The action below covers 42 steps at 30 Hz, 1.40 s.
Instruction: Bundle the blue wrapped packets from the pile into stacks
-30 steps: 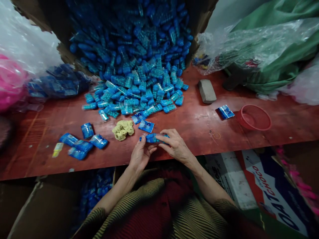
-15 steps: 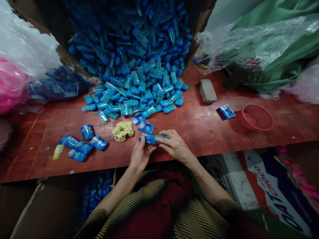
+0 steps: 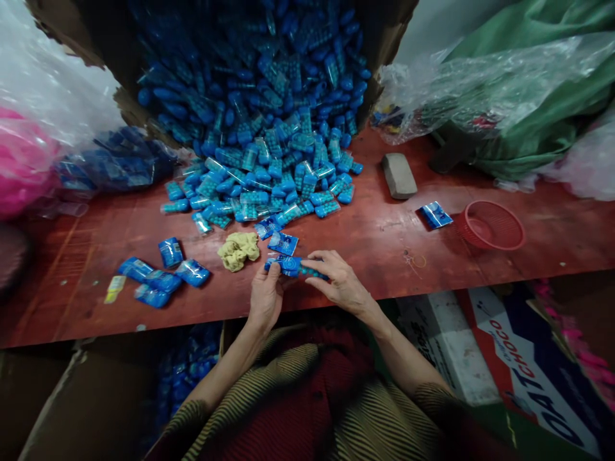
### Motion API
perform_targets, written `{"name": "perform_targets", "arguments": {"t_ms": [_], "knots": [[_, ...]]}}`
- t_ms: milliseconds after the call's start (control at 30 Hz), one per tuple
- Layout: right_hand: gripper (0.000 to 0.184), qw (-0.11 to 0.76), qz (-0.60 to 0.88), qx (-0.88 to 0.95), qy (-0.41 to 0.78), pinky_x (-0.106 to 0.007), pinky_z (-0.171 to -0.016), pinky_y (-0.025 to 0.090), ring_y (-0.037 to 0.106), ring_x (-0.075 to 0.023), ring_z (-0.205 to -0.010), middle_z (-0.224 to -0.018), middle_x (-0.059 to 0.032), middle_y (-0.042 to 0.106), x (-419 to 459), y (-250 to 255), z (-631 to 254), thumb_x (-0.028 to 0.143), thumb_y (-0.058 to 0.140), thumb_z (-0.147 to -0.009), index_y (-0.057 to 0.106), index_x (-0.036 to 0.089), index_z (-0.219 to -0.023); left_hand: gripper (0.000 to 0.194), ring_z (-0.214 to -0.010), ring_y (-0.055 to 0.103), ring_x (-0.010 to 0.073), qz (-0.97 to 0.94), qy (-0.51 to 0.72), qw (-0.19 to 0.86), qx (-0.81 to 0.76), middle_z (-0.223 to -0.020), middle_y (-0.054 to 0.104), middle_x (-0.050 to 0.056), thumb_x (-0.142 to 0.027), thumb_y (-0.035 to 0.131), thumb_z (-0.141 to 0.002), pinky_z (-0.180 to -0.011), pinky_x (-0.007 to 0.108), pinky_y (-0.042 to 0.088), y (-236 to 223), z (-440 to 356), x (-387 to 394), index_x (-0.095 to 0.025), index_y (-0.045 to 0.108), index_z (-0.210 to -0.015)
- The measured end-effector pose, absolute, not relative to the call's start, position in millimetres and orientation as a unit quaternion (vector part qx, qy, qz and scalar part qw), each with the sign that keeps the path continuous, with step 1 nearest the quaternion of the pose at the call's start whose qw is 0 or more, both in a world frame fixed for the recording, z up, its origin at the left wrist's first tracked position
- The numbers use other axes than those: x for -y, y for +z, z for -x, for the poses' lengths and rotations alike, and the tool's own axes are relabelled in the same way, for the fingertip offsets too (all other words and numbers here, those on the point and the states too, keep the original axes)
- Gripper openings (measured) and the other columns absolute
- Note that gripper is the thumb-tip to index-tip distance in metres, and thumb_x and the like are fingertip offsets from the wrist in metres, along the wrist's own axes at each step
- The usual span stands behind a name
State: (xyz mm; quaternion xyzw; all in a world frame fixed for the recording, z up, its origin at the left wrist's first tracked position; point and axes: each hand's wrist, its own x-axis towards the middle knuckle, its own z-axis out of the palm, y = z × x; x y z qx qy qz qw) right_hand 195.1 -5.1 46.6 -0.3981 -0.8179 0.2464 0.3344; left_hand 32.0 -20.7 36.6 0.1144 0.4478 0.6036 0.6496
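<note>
Over scuffed red tabletop (image 3: 365, 250), hands (image 3: 343, 282) hold shiny packet (image 3: 289, 266).

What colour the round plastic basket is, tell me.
Red; the round plastic basket shows best in the head view.

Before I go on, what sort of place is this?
Probably a packing workshop: blue containers spill from a carton onto a red worktable, where the left hand holds a blue packet.

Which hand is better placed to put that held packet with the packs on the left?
Probably the left hand: it grips the packet's left end and is nearer the packs. The right hand is at the other end, farther away.
</note>
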Motion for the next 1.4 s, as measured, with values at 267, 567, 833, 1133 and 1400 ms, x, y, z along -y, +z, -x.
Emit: {"name": "perform_targets", "arguments": {"t_ms": [267, 567, 833, 1133, 1400], "knots": [[0.031, 0.304, 0.423, 0.841, 0.148, -0.043, -0.086, 0.047, 0.050, -0.0245, -0.100, -0.114, -0.0103, 0.059, 19, 30, -184, 0.022, 0.050, -0.089, 0.060, 0.023, -0.118, 0.027, -0.065, 0.065, 0.0127, -0.085, 0.568, 0.679, -0.457, -0.076, 0.070, 0.001, -0.031, 0.075, -0.068, -0.060, 0.023, 0.052, 35, -31, 23, -0.017, 0.061, -0.086], [0.030, 0.367, 0.430, 0.790, 0.236, -0.042, -0.094, 0.046, 0.051, -0.0235, -0.109, -0.117, -0.0126, 0.055, 29, 21, -162, 0.019, 0.049, -0.090, 0.059, 0.021, -0.118, 0.023, -0.060, 0.061, 0.0104, -0.059, 0.554, 0.698, -0.451, -0.071, 0.068, 0.002, -0.019, 0.079, -0.062, -0.054, 0.019, 0.047, 42, -30, 19, -0.011, 0.062, -0.076], [0.031, 0.453, 0.481, 0.667, 0.344, -0.038, -0.098, 0.045, 0.055, -0.0199, -0.110, -0.114, -0.0102, 0.056, 34, 15, -159, 0.017, 0.047, -0.088, 0.051, 0.022, -0.119, 0.018, -0.069, 0.065, 0.0147, -0.089, 0.556, 0.691, -0.455, -0.075, 0.071, 0.003, -0.019, 0.075, -0.067, -0.069, 0.026, 0.051, 38, -37, 19, -0.014, 0.063, -0.079], [0.019, 0.470, 0.545, 0.459, 0.521, -0.023, -0.052, 0.052, 0.056, -0.0083, -0.056, -0.086, 0.0007, 0.058, 36, 10, -146, 0.028, 0.060, -0.078, 0.053, 0.020, -0.093, 0.024, -0.073, 0.064, 0.0151, -0.081, 0.534, 0.706, -0.458, -0.075, 0.070, 0.005, -0.022, 0.079, -0.061, -0.074, 0.027, 0.049, 35, -36, 21, -0.011, 0.064, -0.077], [0.028, 0.463, 0.515, 0.439, 0.573, -0.023, -0.054, 0.056, 0.058, -0.0105, -0.068, -0.095, -0.0016, 0.058, 27, 18, -149, 0.032, 0.064, -0.075, 0.059, 0.020, -0.100, 0.024, -0.060, 0.059, 0.0110, -0.062, 0.537, 0.715, -0.442, -0.068, 0.067, 0.002, -0.024, 0.080, -0.060, -0.057, 0.021, 0.046, 33, -41, 23, -0.010, 0.064, -0.071]]}}
